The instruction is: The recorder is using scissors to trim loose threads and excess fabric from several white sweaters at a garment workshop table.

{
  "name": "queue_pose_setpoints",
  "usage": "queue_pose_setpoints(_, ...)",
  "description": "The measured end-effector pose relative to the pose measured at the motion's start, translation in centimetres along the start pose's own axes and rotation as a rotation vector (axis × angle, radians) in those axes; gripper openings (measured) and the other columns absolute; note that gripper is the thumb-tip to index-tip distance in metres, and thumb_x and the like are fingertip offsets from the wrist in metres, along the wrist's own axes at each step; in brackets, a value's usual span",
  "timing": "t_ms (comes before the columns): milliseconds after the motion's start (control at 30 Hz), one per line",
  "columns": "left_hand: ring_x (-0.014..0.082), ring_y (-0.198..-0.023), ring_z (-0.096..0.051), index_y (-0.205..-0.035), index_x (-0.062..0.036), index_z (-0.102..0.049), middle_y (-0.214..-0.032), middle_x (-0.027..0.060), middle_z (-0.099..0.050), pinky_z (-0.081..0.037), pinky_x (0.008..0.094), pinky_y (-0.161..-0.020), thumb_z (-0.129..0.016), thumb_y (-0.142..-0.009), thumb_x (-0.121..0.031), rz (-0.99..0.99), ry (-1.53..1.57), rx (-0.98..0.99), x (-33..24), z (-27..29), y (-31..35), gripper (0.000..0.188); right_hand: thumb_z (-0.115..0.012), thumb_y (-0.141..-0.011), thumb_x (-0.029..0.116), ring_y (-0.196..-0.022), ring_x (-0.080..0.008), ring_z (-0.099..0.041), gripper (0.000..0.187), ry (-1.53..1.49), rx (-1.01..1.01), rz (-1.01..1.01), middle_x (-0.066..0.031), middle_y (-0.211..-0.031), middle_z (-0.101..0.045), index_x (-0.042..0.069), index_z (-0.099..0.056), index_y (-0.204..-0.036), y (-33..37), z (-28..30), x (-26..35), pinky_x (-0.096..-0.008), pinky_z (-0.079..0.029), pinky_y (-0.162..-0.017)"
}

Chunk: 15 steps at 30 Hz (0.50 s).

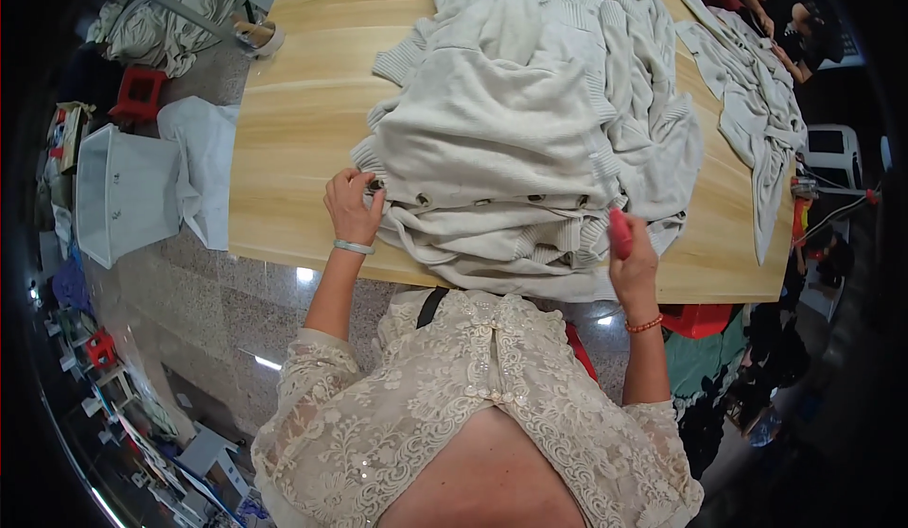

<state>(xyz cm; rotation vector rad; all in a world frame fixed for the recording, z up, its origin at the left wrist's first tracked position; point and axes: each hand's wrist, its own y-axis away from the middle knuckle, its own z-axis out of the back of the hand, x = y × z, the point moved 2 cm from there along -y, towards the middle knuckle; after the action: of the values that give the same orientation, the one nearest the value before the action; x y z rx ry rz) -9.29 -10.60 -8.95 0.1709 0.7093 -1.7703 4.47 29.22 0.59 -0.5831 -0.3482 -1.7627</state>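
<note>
A cream knit cardigan lies on the wooden table in front of me, its dark-buttoned edge running crosswise near me. My left hand is closed at the left end of that edge, the fingertips pinching the knit beside a dark button. To the right, my right hand is wrapped round a small red-pink object, held upright close to the cardigan's right side; its kind does not show. Folds of the same pale knit hang toward the table's near edge.
More cream knits lie heaped on the table, and another knit rests by a person at the far right. A white bin and a red stool stand on the floor at left.
</note>
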Motion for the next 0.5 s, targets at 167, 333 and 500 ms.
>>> queue_pose_setpoints(167, 0.0257, -0.083, -0.058, -0.098, -0.0081, -0.062, -0.085, 0.0088, -0.059, -0.046, 0.0345, -0.075, -0.073, -0.072, -0.005, 0.020, 0.067, 0.230, 3.1, -1.0, 0.8, 0.028, -0.061, -0.078, -0.003, -0.087, -0.0390, -0.062, 0.037, -0.141, 0.493, 0.192, -0.0192, -0.093, -0.064, 0.006, -0.052, -0.113, 0.2, -3.8, 5.0, -0.0447, -0.048, -0.071)
queue_pose_setpoints(333, 0.0061, -0.069, -0.054, -0.093, -0.0030, -0.063, -0.081, -0.0002, -0.061, -0.045, 0.0199, -0.065, -0.072, -0.080, -0.002, 0.466, 0.754, 0.461, 7.0, -1.9, 2.1, 0.017, -0.063, -0.084, 0.019, -0.076, -0.0421, -0.062, 0.032, 0.019, 0.765, 0.221, -0.0191, -0.081, -0.064, 0.012, -0.049, -0.112, -0.4, -7.8, 9.0, -0.0505, -0.047, -0.066)
queue_pose_setpoints(500, 0.0046, -0.074, -0.054, -0.094, -0.0025, -0.063, -0.085, -0.0027, -0.062, -0.045, 0.0191, -0.067, -0.069, -0.084, -0.004, 0.617, 1.184, 0.589, 7.5, -0.8, 1.4, 0.012, -0.062, -0.087, 0.027, -0.078, -0.0426, -0.062, 0.033, -0.050, 0.831, 0.349, -0.0211, -0.081, -0.064, 0.005, -0.049, -0.108, -1.5, -11.4, 11.7, -0.0507, -0.047, -0.070)
